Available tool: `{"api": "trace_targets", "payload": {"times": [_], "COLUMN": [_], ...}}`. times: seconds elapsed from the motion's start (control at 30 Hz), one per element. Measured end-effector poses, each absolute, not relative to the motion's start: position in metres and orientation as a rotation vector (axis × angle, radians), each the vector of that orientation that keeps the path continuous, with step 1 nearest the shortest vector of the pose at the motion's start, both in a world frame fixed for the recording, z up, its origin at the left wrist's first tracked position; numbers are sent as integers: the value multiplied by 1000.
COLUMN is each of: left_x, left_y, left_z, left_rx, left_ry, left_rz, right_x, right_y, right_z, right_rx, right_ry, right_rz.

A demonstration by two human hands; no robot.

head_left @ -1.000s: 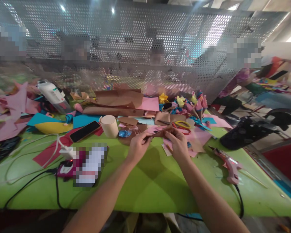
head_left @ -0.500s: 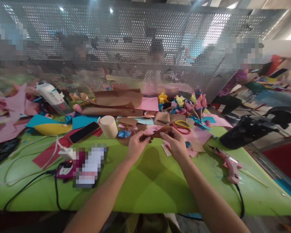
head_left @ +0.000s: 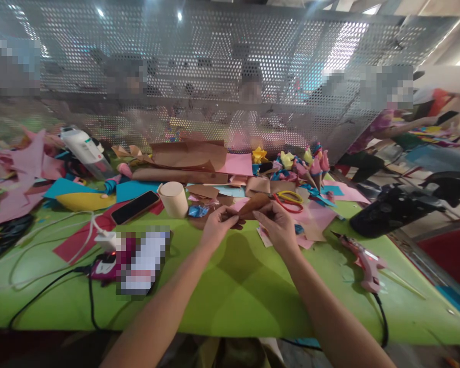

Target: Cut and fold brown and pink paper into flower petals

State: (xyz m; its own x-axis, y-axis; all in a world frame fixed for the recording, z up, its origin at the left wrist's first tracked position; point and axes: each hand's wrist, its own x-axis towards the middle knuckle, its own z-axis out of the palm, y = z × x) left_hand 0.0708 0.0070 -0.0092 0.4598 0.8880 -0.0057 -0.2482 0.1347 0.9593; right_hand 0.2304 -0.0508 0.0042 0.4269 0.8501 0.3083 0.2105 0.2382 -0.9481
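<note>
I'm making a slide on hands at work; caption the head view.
Left hand and right hand hold brown paper over a green table, a pink glue gun lying to the right.

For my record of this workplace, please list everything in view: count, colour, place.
Held paper: one, brown, centre
Scissors: count unclear, yellow and red, centre right
Glue gun: one, pink, right
Cylinder: one, black, far right
Tube: one, cream, centre left
Phone: one, black, left of tube
Lit device: one, whitish, blurred, front left
Power strip: one, purple, front left
Cables: several, black and white, both sides
Bottle: one, white, back left
Paper pieces: many, multicoloured, back and left
Paper decorations: several, multicoloured, back right
Table: one, green, underneath
Perforated panel: one, grey, behind
People: several, mostly blurred, background
Left hand, right hand: two, bare, holding paper
</note>
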Motion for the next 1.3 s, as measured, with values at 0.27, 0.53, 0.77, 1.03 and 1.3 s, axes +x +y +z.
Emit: {"api": "trace_targets", "payload": {"times": [0.27,0.53,0.77,1.03,1.3], "left_x": [66,66,69,68,66], "left_y": [12,13,7,2,6], "left_z": [-8,-9,-11,-17,-21], "left_rx": [1052,1168,1578,2282,2692], "left_ry": [722,706,780,760,779], "left_rz": [764,773,913,1086,1059], "right_x": [230,231,229,235,234], "right_y": [-54,-53,-49,-42,-47], "right_z": [9,2,-3,-7,1], "right_rx": [-1276,-1260,-1240,-1147,-1184], "right_ry": [-1203,-1221,-1140,-918,-771], "right_rz": [515,540,614,737,918]}}
